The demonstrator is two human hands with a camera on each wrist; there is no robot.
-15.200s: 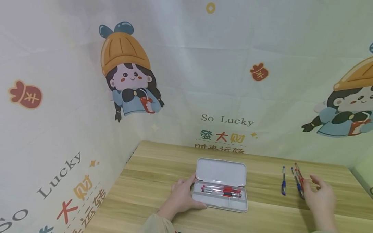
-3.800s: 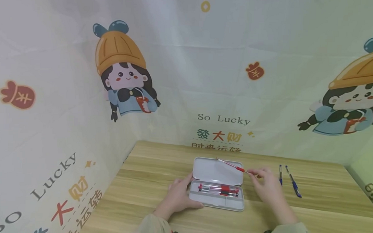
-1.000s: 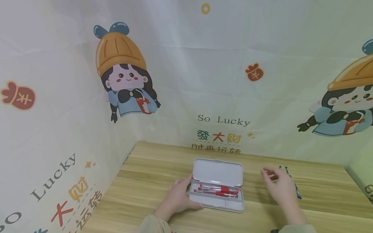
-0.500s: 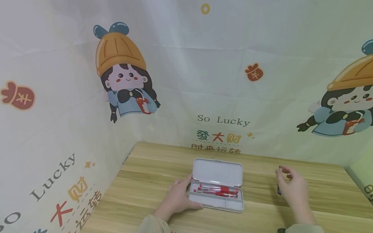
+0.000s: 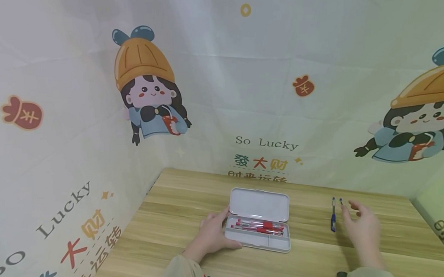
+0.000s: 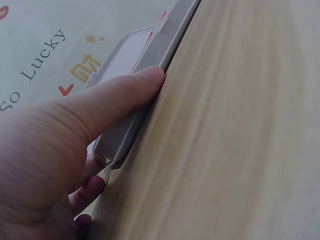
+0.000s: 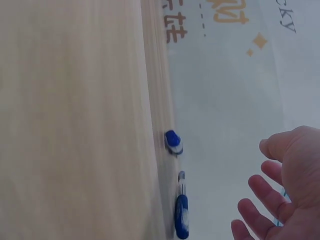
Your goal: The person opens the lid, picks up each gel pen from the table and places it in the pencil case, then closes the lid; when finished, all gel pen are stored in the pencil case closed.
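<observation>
A white pencil case (image 5: 259, 205) lies with its lid raised, and several red pens (image 5: 257, 228) rest in its long rear compartment. My left hand (image 5: 212, 234) grips the case's left end; in the left wrist view the thumb (image 6: 152, 77) presses on its front wall while the fingers wrap the end. At the right, a blue pen (image 5: 333, 222) lies on the table. A second blue pen (image 5: 341, 200) shows only its tip, mostly behind my right hand (image 5: 363, 231). In the right wrist view that hand's fingers (image 7: 265, 192) are loosely bent, spread and holding nothing, beside the two pens.
The wooden table (image 5: 191, 190) meets a printed cloth backdrop (image 5: 216, 93) at its back and left edges. The case's front compartments (image 5: 253, 239) are divided by a small partition. Dark wrist bands show at both sleeves.
The red pen my right hand pinched over the lid now lies in the case. Since then the hand has moved right to the blue pens. My left hand stays on the case.
</observation>
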